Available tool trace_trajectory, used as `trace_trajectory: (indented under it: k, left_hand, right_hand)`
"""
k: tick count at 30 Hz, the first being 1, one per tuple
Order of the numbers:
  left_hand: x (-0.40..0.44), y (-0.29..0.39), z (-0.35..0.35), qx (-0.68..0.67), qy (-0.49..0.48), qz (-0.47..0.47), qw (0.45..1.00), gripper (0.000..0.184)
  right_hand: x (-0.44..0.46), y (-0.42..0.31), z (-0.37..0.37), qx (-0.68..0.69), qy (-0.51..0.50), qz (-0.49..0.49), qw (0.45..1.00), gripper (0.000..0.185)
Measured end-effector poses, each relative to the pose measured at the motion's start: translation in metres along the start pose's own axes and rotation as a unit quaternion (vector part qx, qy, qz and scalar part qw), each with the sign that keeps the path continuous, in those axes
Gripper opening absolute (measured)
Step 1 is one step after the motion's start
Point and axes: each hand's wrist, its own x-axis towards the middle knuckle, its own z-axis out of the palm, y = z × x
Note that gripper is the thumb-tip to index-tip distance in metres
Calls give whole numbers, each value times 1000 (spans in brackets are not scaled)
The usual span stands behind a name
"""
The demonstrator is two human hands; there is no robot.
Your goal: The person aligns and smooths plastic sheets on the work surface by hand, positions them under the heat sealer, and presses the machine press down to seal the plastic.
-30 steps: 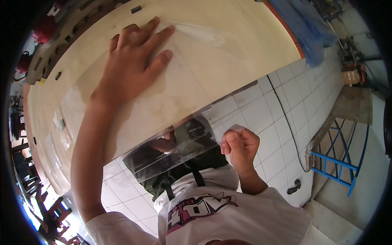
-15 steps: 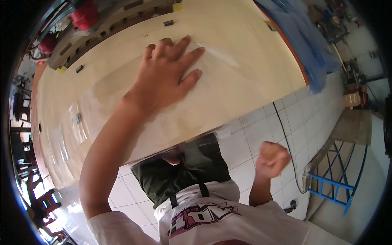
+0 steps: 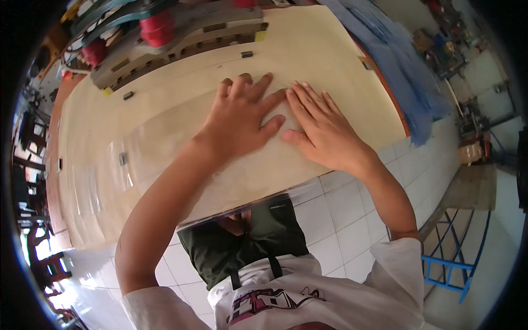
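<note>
A clear plastic sheet [image 3: 170, 124] lies over the cream-coloured table surface [image 3: 308, 33]. My left hand [image 3: 239, 118] presses on it with the fingers spread and slightly bent. Close beside it, my right hand [image 3: 324, 126] rests flat, fingers stretched out, its fingertips near the left index finger. Neither hand holds anything. The sheet's edges are hard to make out beneath my hands. Small dark blocks [image 3: 247, 54] sit on the surface beyond my left hand, and another dark block [image 3: 122, 159] lies to the left.
A machine bar with red cylinders [image 3: 157, 28] spans the table's far left side. Blue plastic sheeting [image 3: 421, 113] hangs over the right edge. A blue metal frame [image 3: 448, 269] stands on the floor at right. White floor tiles [image 3: 313, 220] show below the table.
My right hand, a loose fist off the table at right before, has come onto the sheet and opened flat beside my left hand. The left hand stays spread on the sheet; the view has shifted.
</note>
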Motion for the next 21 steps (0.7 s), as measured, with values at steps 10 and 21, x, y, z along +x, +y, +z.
trace_trajectory:
  k: [10, 21]
  left_hand:
    - [-1, -1, 1, 12, 21, 1, 1000, 58]
    - [-19, -2, -80, -72, -80, -30, 994, 47]
  right_hand:
    - [-1, -2, 8, 16, -13, 23, 1000, 71]
    - [5, -2, 3, -43, -73, 30, 996, 71]
